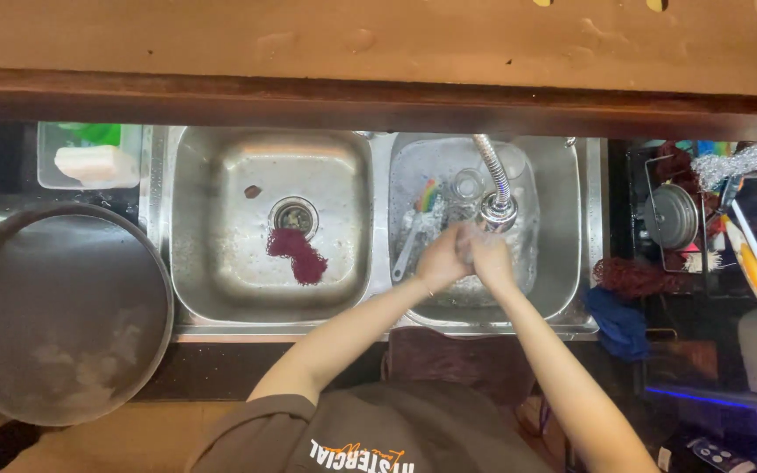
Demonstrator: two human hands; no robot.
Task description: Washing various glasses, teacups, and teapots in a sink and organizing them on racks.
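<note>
hands met under the faucet head (498, 210) over the right-hand basin (562, 263) of the double sink. our left hand (442, 260) and our right hand (490, 256) pressed together, fingers curled in toward each other, and the motion blur there kept us from telling whether any small item sat between them; as for the grip of each hand, we could not tell how tightly it was closed, only that the palms touched. water and suds lay in that basin, with a clear glass (467, 186) standing just behind the hands, a rainbow-coloured item (428, 193) beside it, and a pale utensil (406, 245) slanting down to the left of our left hand.

the left basin (221, 263) held a drain (293, 215) in its middle, a dark red scrubber (298, 254) lying just below the drain, and a small dark scrap (253, 191) up to the left. a clear tray (50, 175) with a pale sponge (96, 163) and a green item sat at the far left of the tabletop, and a big round grey pan (63, 315) lay below it. on the right we saw a blue cloth (619, 322) near the sink edge, a reddish scouring pad (633, 278) above it, and a dish rack (711, 219) with a round lid and plates.
</note>
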